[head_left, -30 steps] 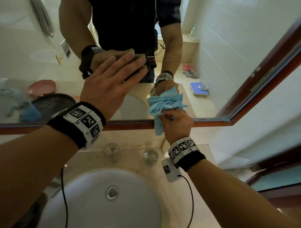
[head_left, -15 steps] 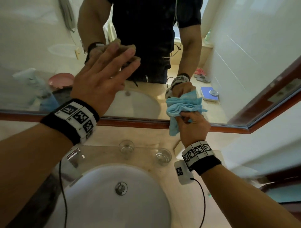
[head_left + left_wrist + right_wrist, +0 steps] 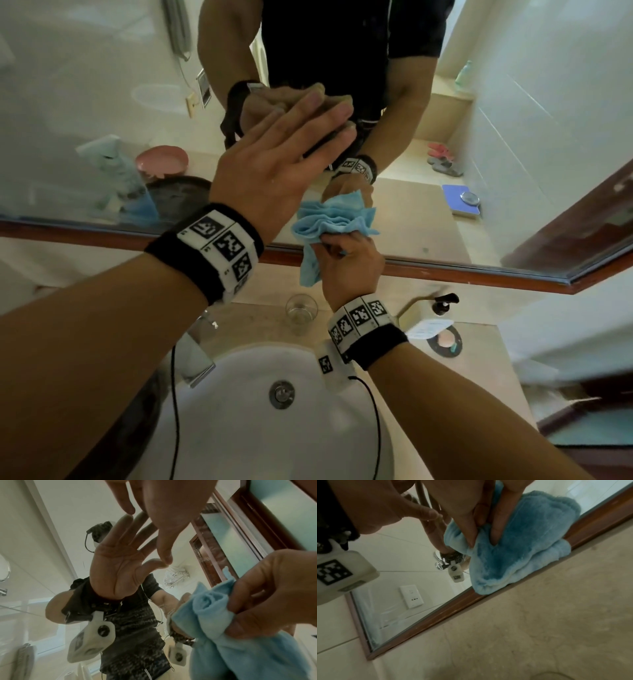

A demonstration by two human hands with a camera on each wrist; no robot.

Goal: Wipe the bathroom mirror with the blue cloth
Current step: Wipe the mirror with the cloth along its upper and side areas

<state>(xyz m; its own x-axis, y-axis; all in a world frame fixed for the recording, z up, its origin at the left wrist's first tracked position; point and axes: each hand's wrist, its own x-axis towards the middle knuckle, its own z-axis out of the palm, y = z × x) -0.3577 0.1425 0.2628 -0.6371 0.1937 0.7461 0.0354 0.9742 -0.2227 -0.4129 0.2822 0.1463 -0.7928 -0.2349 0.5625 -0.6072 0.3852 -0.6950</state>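
The bathroom mirror [image 3: 85, 102] has a brown wooden frame [image 3: 453, 609] and fills the upper half of the head view. My right hand [image 3: 349, 263] grips the bunched blue cloth [image 3: 329, 222] and holds it against the glass just above the bottom frame; a corner of the cloth hangs over the frame. In the right wrist view the fingers [image 3: 471, 524] dig into the cloth [image 3: 522, 540]. My left hand [image 3: 284, 150] is up and to the left of the cloth, fingers straight, fingertips [image 3: 164, 555] on the glass. The cloth [image 3: 214, 615] and right hand [image 3: 274, 595] show at lower right of the left wrist view.
Below the mirror is a beige counter with a white basin [image 3: 274, 428], a chrome tap [image 3: 198, 353] and a drinking glass [image 3: 301, 310]. A pump bottle [image 3: 442, 303] and a soap dish [image 3: 445, 341] stand at the right. A white tiled wall closes the right side.
My right hand has slid the cloth a little to the left along the mirror's lower edge. My left hand has kept its fingers on the glass. The head view has shifted.
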